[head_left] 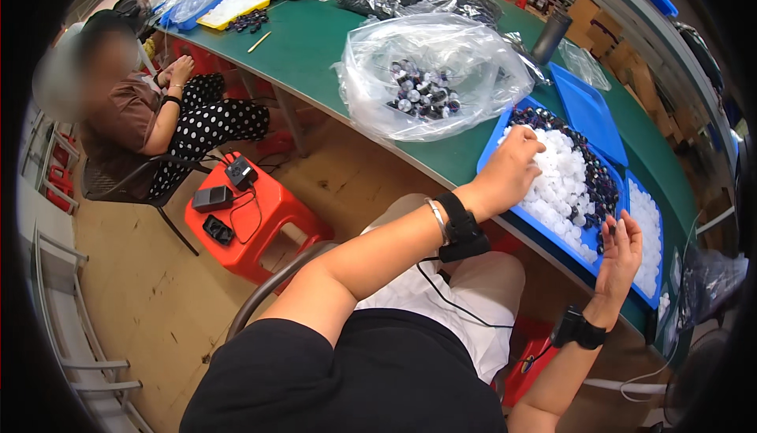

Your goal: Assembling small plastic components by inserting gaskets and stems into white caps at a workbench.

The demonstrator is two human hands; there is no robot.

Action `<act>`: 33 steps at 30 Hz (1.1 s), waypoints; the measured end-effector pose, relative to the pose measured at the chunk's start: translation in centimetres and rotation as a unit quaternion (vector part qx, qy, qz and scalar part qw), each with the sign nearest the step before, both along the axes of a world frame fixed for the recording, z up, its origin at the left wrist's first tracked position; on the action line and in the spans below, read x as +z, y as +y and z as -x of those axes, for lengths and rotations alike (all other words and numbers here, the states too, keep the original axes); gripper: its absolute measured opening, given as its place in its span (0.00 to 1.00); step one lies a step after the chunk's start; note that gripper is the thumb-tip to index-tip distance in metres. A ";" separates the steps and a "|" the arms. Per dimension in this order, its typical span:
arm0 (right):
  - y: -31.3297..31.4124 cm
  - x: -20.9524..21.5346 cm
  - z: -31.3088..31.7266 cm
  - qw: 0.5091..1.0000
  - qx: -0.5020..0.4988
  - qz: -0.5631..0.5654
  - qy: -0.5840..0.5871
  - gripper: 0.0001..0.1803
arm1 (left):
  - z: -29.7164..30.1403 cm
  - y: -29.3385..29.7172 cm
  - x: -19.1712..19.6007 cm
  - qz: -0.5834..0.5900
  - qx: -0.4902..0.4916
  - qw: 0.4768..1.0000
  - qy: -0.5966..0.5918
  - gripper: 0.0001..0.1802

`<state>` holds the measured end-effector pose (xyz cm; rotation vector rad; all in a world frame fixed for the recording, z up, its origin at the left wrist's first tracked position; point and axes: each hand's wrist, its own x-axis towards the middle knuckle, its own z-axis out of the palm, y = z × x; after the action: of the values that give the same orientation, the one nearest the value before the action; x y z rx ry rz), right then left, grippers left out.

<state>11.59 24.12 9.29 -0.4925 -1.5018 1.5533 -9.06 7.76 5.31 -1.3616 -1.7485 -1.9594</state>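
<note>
A blue tray [495,139] on the green table holds several white caps [561,177] and dark caps [601,184]. My left hand [512,169] rests knuckles-up on the white caps at the tray's near left side, fingers curled into the pile. My right hand [620,255] hovers at the tray's near right corner, palm toward me, pinching a small dark cap [611,228] between thumb and fingers. Both wrists wear black bands with cables.
A second blue tray [656,220] of white caps sits to the right, an empty blue lid [587,110] behind. A clear bag of parts [430,78] lies left of the tray. A seated person [150,110] and a red stool [244,212] are at left.
</note>
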 end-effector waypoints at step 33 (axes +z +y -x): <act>-13.9 -5.8 -1.1 0.910 -0.089 -0.359 -0.187 0.05 | -9.3 -7.2 -4.8 0.007 -0.363 0.698 -0.618 0.13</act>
<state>12.71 10.25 3.45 -0.4808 -2.1121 0.6928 0.24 0.56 0.51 -0.6476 -1.5601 -3.9419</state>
